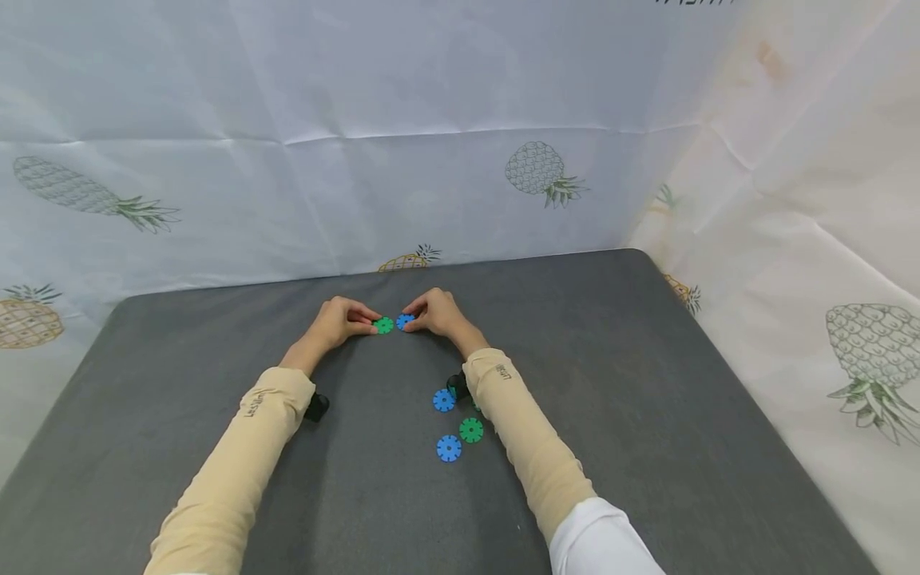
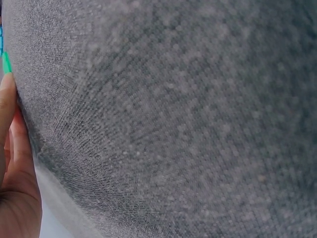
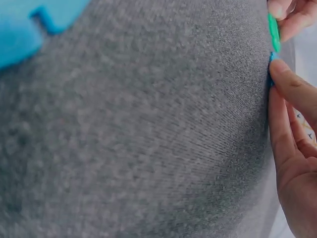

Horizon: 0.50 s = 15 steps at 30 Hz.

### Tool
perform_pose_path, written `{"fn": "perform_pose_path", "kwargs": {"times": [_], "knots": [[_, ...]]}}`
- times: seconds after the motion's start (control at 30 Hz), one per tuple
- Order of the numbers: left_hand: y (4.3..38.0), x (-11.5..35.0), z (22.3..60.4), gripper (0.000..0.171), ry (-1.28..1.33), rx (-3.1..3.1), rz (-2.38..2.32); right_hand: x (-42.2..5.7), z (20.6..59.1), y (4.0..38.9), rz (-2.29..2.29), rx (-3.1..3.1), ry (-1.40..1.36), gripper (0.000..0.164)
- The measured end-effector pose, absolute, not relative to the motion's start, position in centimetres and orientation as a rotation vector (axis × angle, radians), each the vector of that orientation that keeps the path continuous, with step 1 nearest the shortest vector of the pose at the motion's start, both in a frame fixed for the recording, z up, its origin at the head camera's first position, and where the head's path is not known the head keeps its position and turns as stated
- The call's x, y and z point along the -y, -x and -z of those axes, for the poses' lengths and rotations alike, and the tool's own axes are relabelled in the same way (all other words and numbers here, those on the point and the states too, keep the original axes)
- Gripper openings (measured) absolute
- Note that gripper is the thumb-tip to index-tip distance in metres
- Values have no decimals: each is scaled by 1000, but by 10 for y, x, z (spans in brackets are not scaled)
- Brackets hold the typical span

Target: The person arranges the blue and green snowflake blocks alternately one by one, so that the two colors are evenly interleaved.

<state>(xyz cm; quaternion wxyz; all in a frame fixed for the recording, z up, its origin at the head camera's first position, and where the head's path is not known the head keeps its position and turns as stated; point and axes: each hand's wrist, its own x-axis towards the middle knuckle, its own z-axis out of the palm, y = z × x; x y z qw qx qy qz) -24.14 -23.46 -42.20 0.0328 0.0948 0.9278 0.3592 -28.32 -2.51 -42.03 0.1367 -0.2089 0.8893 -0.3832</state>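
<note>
Near the far side of the table, my left hand [image 1: 338, 321] pinches a green notched disc [image 1: 384, 325] between thumb and fingers. Facing it, my right hand [image 1: 440, 314] pinches a blue notched disc [image 1: 405, 322]. The two discs lie side by side with a narrow gap between them in the head view. From the right wrist, the green disc [image 3: 274, 32] appears just above the blue disc [image 3: 271, 69], both nearly edge-on. At the left wrist view's edge, only a sliver of the green disc [image 2: 6, 63] shows past the thumb.
Nearer on the grey table [image 1: 388, 511] lie a blue disc [image 1: 443, 400], a green disc [image 1: 470, 430] and another blue disc [image 1: 449, 449]. More green shows partly hidden by the right wrist camera [image 1: 458, 386]. A pineapple-print curtain [image 1: 287, 200] hangs behind the table.
</note>
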Motion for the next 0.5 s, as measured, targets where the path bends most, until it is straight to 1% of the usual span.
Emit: {"fn": "perform_pose_path", "kwargs": {"times": [0.37, 0.5], "knots": [[242, 235, 421, 22, -317, -2859, -1107, 17, 417, 286, 1120, -2518, 616, 34], [241, 236, 421, 22, -324, -2861, -1119, 14, 418, 287, 1157, -2503, 614, 33]]}}
